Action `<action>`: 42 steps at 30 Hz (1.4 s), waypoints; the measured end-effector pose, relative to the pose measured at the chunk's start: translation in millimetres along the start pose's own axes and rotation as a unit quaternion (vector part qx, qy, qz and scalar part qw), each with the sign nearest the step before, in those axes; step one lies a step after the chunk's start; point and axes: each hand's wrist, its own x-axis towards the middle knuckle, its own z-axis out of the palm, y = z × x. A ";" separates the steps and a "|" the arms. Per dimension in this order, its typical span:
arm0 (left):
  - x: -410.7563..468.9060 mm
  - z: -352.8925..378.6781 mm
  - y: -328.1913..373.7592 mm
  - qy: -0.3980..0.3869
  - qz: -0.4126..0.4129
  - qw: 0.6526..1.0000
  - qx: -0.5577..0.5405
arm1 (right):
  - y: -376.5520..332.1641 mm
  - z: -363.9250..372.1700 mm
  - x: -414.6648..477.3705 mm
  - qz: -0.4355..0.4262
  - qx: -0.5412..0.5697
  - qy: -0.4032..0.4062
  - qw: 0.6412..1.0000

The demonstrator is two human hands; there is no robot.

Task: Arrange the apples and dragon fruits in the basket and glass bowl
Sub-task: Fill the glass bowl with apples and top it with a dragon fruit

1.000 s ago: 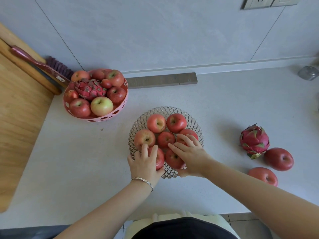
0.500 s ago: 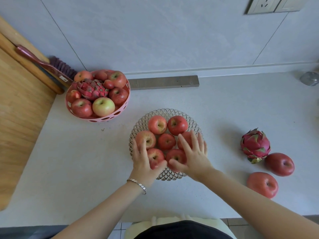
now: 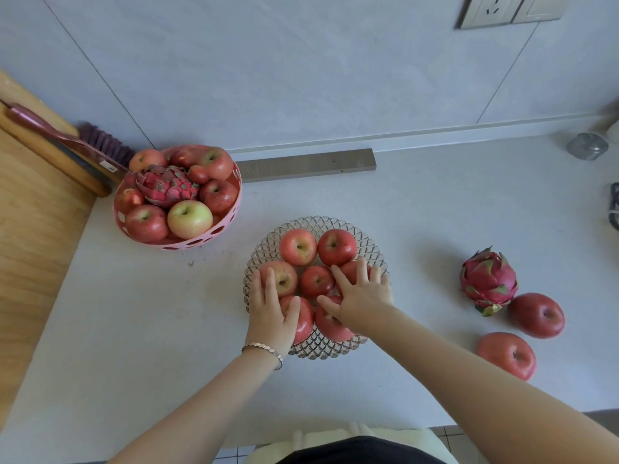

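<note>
- Glass bowl point(image 3: 370, 249): a clear, diamond-cut dish at the centre of the pale countertop point(image 3: 134, 329), filled with seven red apples, six set in a ring around one central apple point(image 3: 316, 281).
- Left hand point(image 3: 273, 311): lies palm down on the bowl's near-left side, fingers spread and flat, not gripping; the fingertips rest on the left apple point(image 3: 284, 277) and the thumb on the near-left apple point(image 3: 304, 321). A bracelet point(image 3: 263, 348) circles the wrist.
- Right hand point(image 3: 363, 296): lies palm down on the bowl's right side, fingers splayed open, not closed on anything; it covers most of the right apple point(image 3: 350, 271), and the thumb touches the near-right apple point(image 3: 330, 326).
- Two far apples point(image 3: 298, 246) in the bowl are untouched, side by side.
- Pink basket point(image 3: 201, 241): a perforated basket to the far left of the bowl, well apart from it, heaped with apples, among them one yellow-green apple point(image 3: 190, 218), and one dragon fruit point(image 3: 167, 187) on top.
- Loose fruit on the counter, right of the bowl: a second dragon fruit point(image 3: 487, 279), touching a dark red apple point(image 3: 536, 314), with a lighter red apple point(image 3: 507, 354) just in front.
- Surroundings: a wooden board point(image 3: 30, 229) at the left edge, a brush point(image 3: 83, 145) behind the basket, a grey bar point(image 3: 308, 164) along the wall, and a wall socket point(image 3: 492, 10) above.
</note>
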 end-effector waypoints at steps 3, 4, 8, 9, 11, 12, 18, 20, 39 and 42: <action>1.3 -1.7 0.1 -0.005 0.004 0.999 0.054 | 4.0 3.9 -0.6 -0.020 0.110 0.001 0.994; 1.6 -1.8 1.3 -0.002 0.003 0.998 0.058 | 5.0 4.9 -1.1 -0.024 0.129 0.010 0.991; -1.0 -2.3 6.8 0.031 0.002 0.997 0.072 | 5.0 10.0 -9.6 -0.019 0.257 0.090 0.962; -3.0 -2.8 7.1 0.028 0.002 0.998 0.059 | 5.8 12.6 -14.8 -0.017 0.299 0.104 0.948; -8.8 -3.9 3.5 -0.003 0.014 0.999 0.041 | 12.5 18.9 -26.7 -0.031 0.331 0.087 0.939; -12.3 -4.7 -0.2 -0.025 0.021 0.999 0.044 | 17.8 22.7 -32.3 -0.042 0.312 0.066 0.947; -21.4 -4.6 -15.7 -0.049 -0.003 0.997 0.061 | 41.2 39.6 -43.4 -0.058 0.144 0.061 0.986; -21.2 -2.9 -14.6 -0.049 0.001 0.996 0.068 | 41.8 39.0 -44.9 -0.049 0.144 0.052 0.987; -33.1 -13.9 64.5 0.006 0.233 0.972 0.031 | 167.7 16.6 -102.7 0.260 0.197 -0.022 0.945; -41.1 -17.4 79.5 -0.084 0.271 0.959 -0.001 | 146.8 -1.1 -100.0 0.206 0.487 -0.003 0.849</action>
